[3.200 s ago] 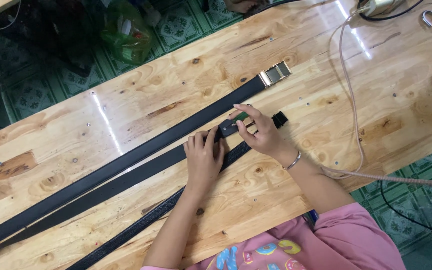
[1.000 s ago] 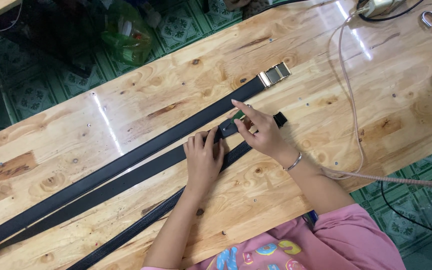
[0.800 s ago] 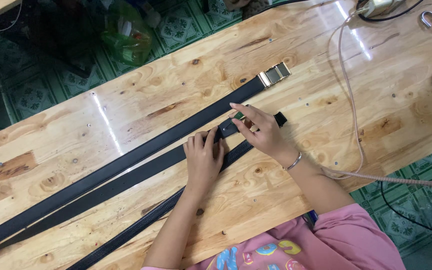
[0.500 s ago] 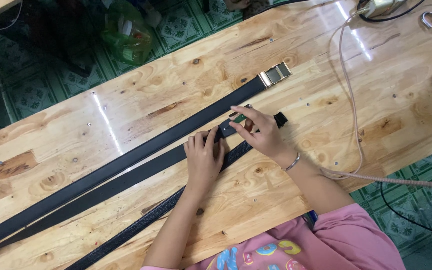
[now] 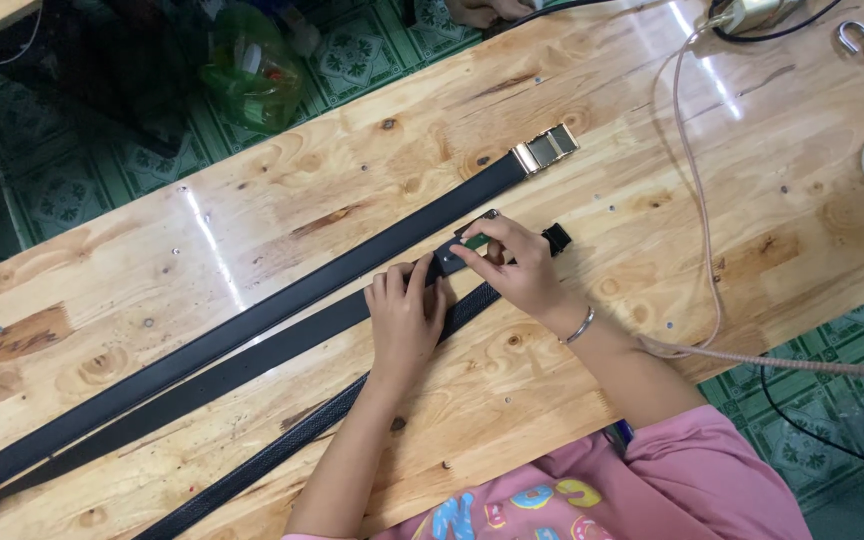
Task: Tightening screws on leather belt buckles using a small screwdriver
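Middle belt (image 5: 252,362) diagonal, end up-right, pinched by right hand (image 5: 517,270), left hand (image 5: 407,320) flat.

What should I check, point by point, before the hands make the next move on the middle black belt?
1. Left hand presses the middle belt flat on the table: ok.
2. Right hand has a grip on the small dark piece at the belt's end: ok.
3. The piece is fully seated on the belt's end: cannot tell, fingers cover it.
4. The belt with the gold buckle lies apart from the hands: ok.
5. The textured belt stays out of the way: not ok, it runs under both hands.
6. The pink cable is away from the belts: ok.
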